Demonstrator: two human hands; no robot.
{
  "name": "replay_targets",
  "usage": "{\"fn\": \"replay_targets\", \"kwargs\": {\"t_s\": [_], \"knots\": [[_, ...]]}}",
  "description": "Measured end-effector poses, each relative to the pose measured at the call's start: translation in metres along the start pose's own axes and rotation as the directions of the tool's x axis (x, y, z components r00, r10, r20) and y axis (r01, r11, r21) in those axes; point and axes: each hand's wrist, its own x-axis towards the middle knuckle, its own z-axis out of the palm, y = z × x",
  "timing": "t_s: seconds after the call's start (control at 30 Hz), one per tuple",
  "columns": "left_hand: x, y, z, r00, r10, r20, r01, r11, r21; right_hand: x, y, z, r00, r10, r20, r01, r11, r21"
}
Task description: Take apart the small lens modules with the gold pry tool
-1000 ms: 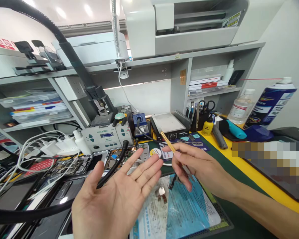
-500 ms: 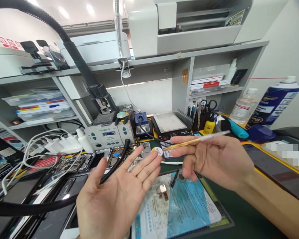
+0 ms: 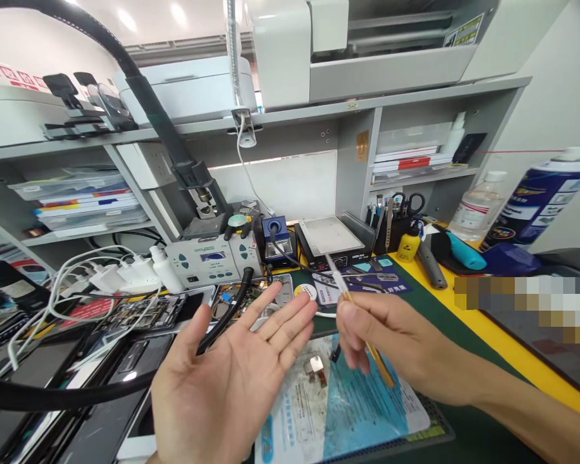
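My left hand point(image 3: 227, 374) is held palm up above the left part of the work mat, fingers stretched out and nothing in it. In my right hand point(image 3: 381, 328) is a slim pen-like tool point(image 3: 339, 280) with a gold-coloured shaft and a pale narrow end. The pale end points up toward the heating plate, and the gold end slants down below the fingers. Beneath the hands lies a blue and white printed mat point(image 3: 362, 412). On it sits a small metal part with brown flex tails point(image 3: 316, 366). A small black piece point(image 3: 336, 352) is partly hidden by my right hand.
A hot-air station point(image 3: 212, 261) and a heating plate point(image 3: 331, 238) stand at the back. Opened phones point(image 3: 125, 374) and white cables crowd the left. On the right are a yellow bottle point(image 3: 408, 245), a clear bottle point(image 3: 478, 206) and a spray can point(image 3: 536, 200). A black hose point(image 3: 77, 399) crosses the left.
My right hand has turned over and the tool has swung from nearly level to steep, its pale end now up. The tool has moved away from my left fingertips. My left hand stays open.
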Motion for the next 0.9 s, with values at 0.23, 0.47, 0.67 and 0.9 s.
{"fn": "replay_targets", "kwargs": {"t_s": [0.23,0.47,0.67,0.9], "knots": [[-0.002,-0.002,0.001,0.999,-0.033,0.032,0.033,0.999,-0.005,-0.005,-0.009,0.018,0.995,0.052,0.084,-0.025,0.956,-0.291],[-0.004,-0.002,0.003,0.999,-0.031,0.012,0.031,1.000,0.005,-0.006,-0.009,0.021,0.990,0.120,0.080,-0.089,0.945,-0.314],[-0.002,-0.003,0.001,0.999,-0.035,0.028,0.035,0.999,-0.014,-0.005,-0.007,0.021,0.988,0.137,0.063,-0.106,0.930,-0.353],[-0.002,-0.002,0.000,0.999,-0.039,0.011,0.039,0.999,0.006,-0.004,-0.005,0.020,0.986,0.148,0.072,-0.111,0.921,-0.375]]}}
